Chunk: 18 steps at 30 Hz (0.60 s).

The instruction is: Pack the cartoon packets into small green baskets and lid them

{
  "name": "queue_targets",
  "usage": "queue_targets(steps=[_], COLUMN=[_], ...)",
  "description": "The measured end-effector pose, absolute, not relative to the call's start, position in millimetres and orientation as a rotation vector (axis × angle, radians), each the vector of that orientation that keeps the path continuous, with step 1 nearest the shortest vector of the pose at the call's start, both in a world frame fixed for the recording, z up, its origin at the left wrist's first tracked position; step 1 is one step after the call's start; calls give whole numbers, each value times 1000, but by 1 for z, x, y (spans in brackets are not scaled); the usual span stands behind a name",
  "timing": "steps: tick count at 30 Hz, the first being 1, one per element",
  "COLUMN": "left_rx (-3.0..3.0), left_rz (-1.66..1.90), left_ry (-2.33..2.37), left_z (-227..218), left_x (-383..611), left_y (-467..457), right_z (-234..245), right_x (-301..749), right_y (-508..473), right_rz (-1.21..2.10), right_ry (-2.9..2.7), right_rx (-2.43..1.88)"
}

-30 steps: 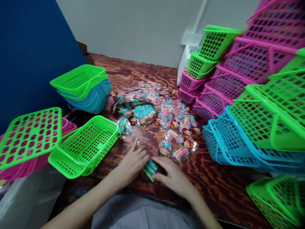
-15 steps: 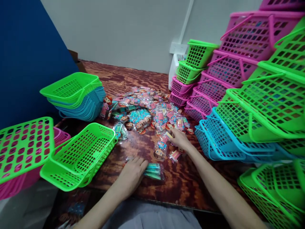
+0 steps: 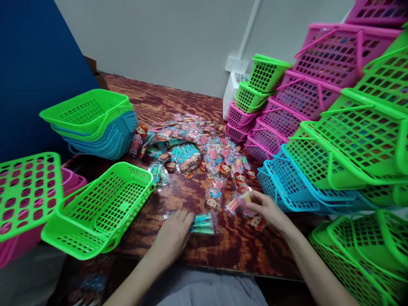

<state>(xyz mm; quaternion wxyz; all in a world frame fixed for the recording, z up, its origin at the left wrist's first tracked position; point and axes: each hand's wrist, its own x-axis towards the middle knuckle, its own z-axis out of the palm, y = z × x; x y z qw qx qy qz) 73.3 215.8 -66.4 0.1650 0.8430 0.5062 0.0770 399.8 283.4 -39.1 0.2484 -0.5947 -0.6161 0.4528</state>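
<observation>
My left hand [image 3: 174,231] is palm down at the table's front, its closed fingers over the near end of some clear packets of blue and green sticks [image 3: 203,223]. How the fingertips grip is hidden under the hand. To the right, my right hand [image 3: 266,208] pinches a small clear packet of yellowish sticks [image 3: 245,199] between thumb and fingers. Just beside it on the table lie a packet of pink and yellow sticks [image 3: 232,205] and a red-haired doll-face packet [image 3: 256,221]. Another packet with a doll face [image 3: 212,203] lies between the hands.
A heap of similar packets [image 3: 186,155] spreads across the middle of the wooden table [image 3: 188,193]. At left stand a green basket [image 3: 134,204] and nested green and blue baskets [image 3: 111,136]. Tall stacks of filled pink [image 3: 328,55], green and blue baskets [image 3: 287,182] line the right side.
My right hand has drawn back from the heap toward me and to the right, bringing a packet with it. My left hand stays on the blue and green packets.
</observation>
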Motion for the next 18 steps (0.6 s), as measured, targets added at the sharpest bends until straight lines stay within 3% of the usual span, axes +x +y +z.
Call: queue_targets(steps=[3, 6, 13, 18], left_rx=[2432, 2448, 2395, 2386], left_rz=[208, 224, 268, 252], left_ry=[1451, 1469, 1521, 1540], left_z=[-67, -68, -71, -69], left_x=[74, 76, 68, 63], left_y=[214, 212, 206, 205], right_z=[-41, -42, -33, -50], right_x=[385, 370, 379, 358], right_y=[291, 301, 304, 307], right_rz=[862, 578, 1084, 1513], right_ry=[-2382, -2702, -2421, -1457], right_rx=[-1626, -1639, -1816, -1667])
